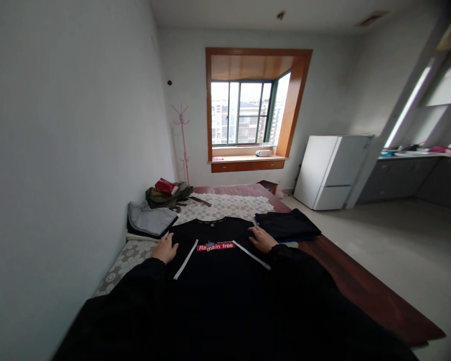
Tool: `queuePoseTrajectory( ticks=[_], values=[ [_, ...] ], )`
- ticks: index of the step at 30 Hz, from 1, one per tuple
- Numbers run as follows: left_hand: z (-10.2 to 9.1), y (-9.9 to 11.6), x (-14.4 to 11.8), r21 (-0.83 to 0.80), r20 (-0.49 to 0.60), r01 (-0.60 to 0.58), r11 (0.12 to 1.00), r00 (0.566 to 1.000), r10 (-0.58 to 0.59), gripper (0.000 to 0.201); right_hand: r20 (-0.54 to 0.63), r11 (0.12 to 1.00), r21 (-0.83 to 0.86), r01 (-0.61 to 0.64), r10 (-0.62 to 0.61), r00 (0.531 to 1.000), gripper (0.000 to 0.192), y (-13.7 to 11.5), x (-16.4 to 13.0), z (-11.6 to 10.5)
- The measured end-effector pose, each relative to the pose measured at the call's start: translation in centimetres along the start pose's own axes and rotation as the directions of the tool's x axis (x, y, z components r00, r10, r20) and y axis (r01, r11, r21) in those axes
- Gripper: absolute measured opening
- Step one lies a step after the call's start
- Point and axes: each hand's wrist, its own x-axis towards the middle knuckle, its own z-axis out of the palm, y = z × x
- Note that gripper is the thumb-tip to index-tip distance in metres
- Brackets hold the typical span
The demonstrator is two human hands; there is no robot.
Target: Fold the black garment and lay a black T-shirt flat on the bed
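A black T-shirt [214, 265] lies spread out on the table in front of me, its collar pointing away. It bears a red "Remain free" print and two slanting white strips. My left hand [166, 248] rests at the shirt's left shoulder edge, fingers apart. Opposite it, my right hand [262, 239] touches the right shoulder edge with its fingers stretched out. Neither hand appears to grip the cloth. The lower part of the shirt blends into my dark clothing, so its hem cannot be made out.
Folded dark clothes [289, 224] lie to the right on the reddish-brown table [376, 296]. To the left are folded grey clothes [150, 218] and a green backpack [161, 198] with a red packet [166, 186] on top. A lace tablecloth [244, 204] covers part of the table. A wall runs along the left.
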Motion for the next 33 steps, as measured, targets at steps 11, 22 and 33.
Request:
queuePoseTrajectory(
  ticks=[11,22,33],
  values=[
    [3.4,2.4,0.4,0.099,-0.174,0.049,0.994,0.984,-0.031,0.054,-0.039,0.976,-0.005,-0.219,0.218,0.975,0.075,-1.8,4.2,5.7],
    [5.3,3.7,3.5,0.084,-0.15,0.013,0.996,0.989,0.0,0.08,-0.11,0.998,-0.02,-0.058,0.056,0.992,0.073,-1.5,4.8,5.6],
    [5.9,3.3,3.7,0.057,-0.176,0.016,0.998,0.984,-0.006,0.098,-0.124,0.992,-0.008,-0.126,0.124,0.985,0.084,-2.3,5.0,5.7]
  ],
)
